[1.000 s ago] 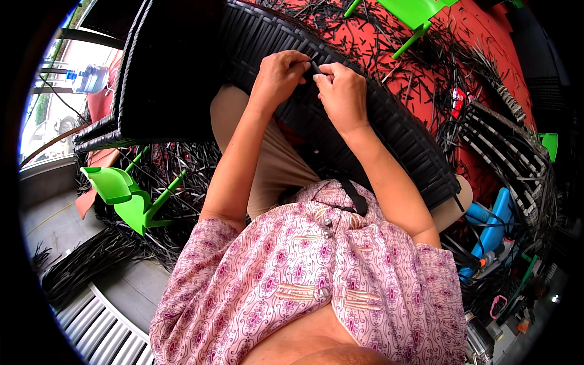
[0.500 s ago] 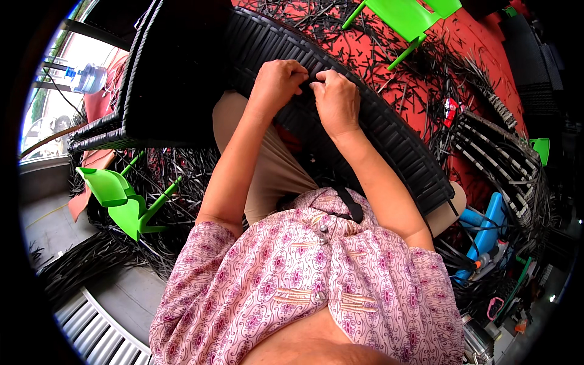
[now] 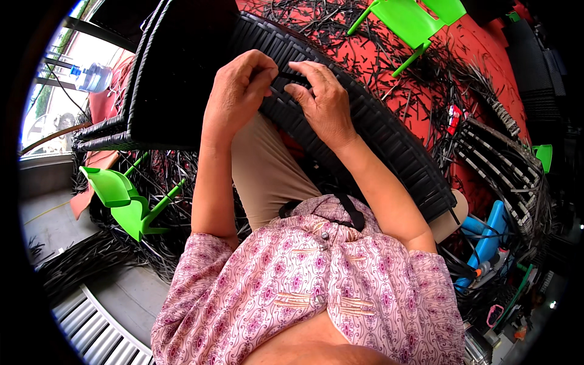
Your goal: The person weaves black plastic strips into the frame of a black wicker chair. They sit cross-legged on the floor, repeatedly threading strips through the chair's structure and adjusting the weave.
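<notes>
A long curved panel woven from flat black strips [image 3: 395,143] lies across my lap, running from upper left to lower right. Over its upper part, my left hand [image 3: 238,94] is closed, thumb and fingers pinched on a thin black strip [image 3: 293,76]. The strip stretches toward my right hand [image 3: 325,103] and is hard to make out against the black weave. My right hand is just beside it, thumb and fingers apart and palm facing the left hand. The left fingertips are partly hidden behind that hand's back.
A large black woven piece of furniture [image 3: 173,79] stands close on the left. Green plastic chairs stand at left [image 3: 125,201] and at the far right [image 3: 407,21]. Cut black strips litter the red floor covering [image 3: 420,91]. A blue object [image 3: 486,237] lies at lower right among tools.
My left hand has moved left and nearer to me, away from the right hand. My right hand's fingers have spread from a pinch. The gap between the hands has widened.
</notes>
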`<act>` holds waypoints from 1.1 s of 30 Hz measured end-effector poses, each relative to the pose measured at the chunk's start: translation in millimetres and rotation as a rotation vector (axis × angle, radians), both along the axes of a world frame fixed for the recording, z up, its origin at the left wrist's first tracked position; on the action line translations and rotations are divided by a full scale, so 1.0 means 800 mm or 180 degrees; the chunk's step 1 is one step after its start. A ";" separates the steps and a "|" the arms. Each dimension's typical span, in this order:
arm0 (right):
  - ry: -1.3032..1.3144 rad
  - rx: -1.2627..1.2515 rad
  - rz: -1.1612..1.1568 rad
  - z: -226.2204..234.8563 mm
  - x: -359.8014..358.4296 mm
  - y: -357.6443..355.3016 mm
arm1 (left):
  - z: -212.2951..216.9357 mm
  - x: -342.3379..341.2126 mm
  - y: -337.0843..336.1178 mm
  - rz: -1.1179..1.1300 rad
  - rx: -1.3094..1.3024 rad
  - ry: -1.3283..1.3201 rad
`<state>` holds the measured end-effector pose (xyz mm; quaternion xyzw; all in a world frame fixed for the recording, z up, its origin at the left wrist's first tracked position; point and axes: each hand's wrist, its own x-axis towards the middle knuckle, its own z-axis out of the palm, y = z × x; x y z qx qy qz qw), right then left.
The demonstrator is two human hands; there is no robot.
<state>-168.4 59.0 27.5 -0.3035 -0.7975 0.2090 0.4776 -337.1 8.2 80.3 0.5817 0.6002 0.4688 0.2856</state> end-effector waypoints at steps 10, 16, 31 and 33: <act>0.0865 -0.1414 0.0153 -0.026 0.013 -0.007 | -0.088 0.000 0.063 0.0238 -0.0042 0.0630; 0.0651 -0.1249 -0.0122 -0.028 0.012 0.002 | -0.102 0.023 0.079 0.0613 -0.0014 0.1950; 0.0366 -0.1333 -0.0481 -0.038 -0.001 0.025 | -0.118 0.018 0.081 0.0567 0.0006 0.1201; 0.0426 -0.1562 -0.0500 -0.041 -0.002 0.028 | -0.118 0.003 0.089 0.0284 -0.0271 0.0916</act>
